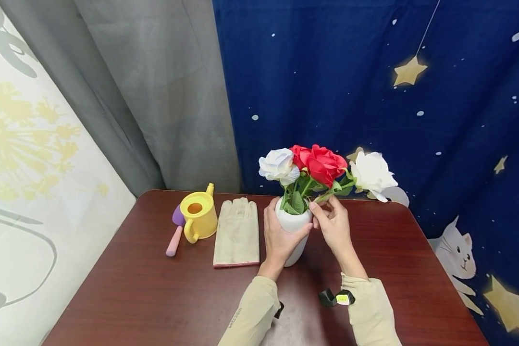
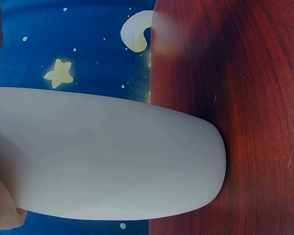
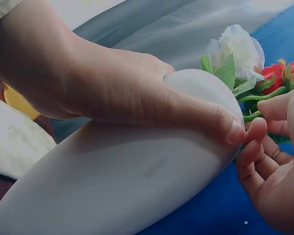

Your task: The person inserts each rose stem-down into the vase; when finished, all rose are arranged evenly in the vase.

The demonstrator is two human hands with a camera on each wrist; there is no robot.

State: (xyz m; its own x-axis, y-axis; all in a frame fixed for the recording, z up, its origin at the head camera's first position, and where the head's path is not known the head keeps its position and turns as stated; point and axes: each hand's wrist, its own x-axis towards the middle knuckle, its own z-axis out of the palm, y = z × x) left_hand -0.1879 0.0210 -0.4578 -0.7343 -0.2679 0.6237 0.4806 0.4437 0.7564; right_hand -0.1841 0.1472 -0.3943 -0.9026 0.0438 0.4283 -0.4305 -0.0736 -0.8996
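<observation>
A white vase (image 1: 292, 222) stands on the table, and my left hand (image 1: 278, 241) grips it round its upper part, thumb across the near side. From its mouth rise a bluish-white rose (image 1: 278, 165) and red roses (image 1: 325, 164) with green leaves. My right hand (image 1: 336, 229) pinches the green stem (image 1: 326, 195) of another white rose (image 1: 373, 174), which leans out to the right with its stem at the rim. In the right wrist view, the fingers of that hand (image 3: 279, 181) close on a stem beside the vase's mouth. The stems' lower ends are hidden inside the vase.
Left of the vase lies a pair of cream work gloves (image 1: 237, 235). Beyond them stands a yellow watering can (image 1: 202, 218), with a small purple trowel with a pink handle (image 1: 174, 241) beside it. Grey and starry blue curtains (image 1: 311, 72) hang behind the brown table (image 1: 164, 298).
</observation>
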